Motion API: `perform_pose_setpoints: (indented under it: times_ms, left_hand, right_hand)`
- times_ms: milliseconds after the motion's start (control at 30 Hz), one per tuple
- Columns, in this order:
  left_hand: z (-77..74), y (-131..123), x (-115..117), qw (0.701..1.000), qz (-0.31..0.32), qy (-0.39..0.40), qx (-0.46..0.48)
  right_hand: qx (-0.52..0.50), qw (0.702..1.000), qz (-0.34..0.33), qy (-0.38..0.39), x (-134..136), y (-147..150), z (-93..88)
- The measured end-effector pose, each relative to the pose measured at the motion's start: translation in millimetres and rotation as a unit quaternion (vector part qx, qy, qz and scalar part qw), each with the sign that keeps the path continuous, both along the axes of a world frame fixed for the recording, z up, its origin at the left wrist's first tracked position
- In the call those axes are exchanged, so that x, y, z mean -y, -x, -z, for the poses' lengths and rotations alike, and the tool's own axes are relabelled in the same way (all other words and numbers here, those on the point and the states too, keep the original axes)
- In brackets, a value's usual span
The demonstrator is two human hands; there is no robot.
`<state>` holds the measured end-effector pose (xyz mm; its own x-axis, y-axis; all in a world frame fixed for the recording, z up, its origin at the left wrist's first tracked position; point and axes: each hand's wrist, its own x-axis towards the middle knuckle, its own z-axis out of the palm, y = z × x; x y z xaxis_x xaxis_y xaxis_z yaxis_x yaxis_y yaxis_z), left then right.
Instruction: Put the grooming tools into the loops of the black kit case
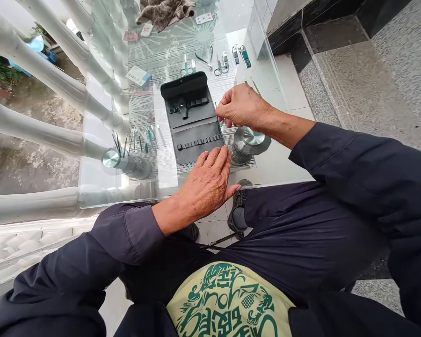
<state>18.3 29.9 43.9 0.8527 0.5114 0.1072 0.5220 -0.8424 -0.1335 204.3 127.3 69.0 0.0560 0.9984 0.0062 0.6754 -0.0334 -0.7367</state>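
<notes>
A black manicure case (192, 122) lies unfolded on the glass table, its elastic loops showing on both panels. My left hand (210, 180) rests with fingers stretched out over the lower right edge of the case. At the right edge, my right hand (243, 106) is closed in a pinch; what its fingertips hold, if anything, is hidden. Beyond the case lie a cuticle nipper (206, 60), small scissors (217, 68) and nail clippers (244, 56). Several slim manicure tools (150, 138), some green, are lined up left of the case.
Two metal-topped table legs (111, 158) (253, 136) show through the glass table (164, 180). A small box (138, 75), playing cards (204, 18) and a brown cloth (164, 13) lie farther back. White balusters (38, 126) stand at left, stone steps (365, 79) at right.
</notes>
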Motion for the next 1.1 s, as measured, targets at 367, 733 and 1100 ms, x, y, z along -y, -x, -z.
perform_pose_setpoints:
  times_ms: [367,733,1100]
  left_hand:
    - [-0.1,-2.5,1.7,1.0,-0.007,0.012,-0.013]
    - [0.3,-2.7,2.5,1.0,-0.009,0.017,-0.011]
    - [-1.5,-3.4,3.3,1.0,-0.006,0.009,-0.027]
  right_hand:
    - [-0.024,0.999,-0.018,0.019,1.4,-3.4,-2.5]
    - [0.03,0.998,-0.043,0.03,-3.6,-1.6,-3.6]
    - [0.081,0.994,-0.021,0.067,-6.5,7.2,-8.4]
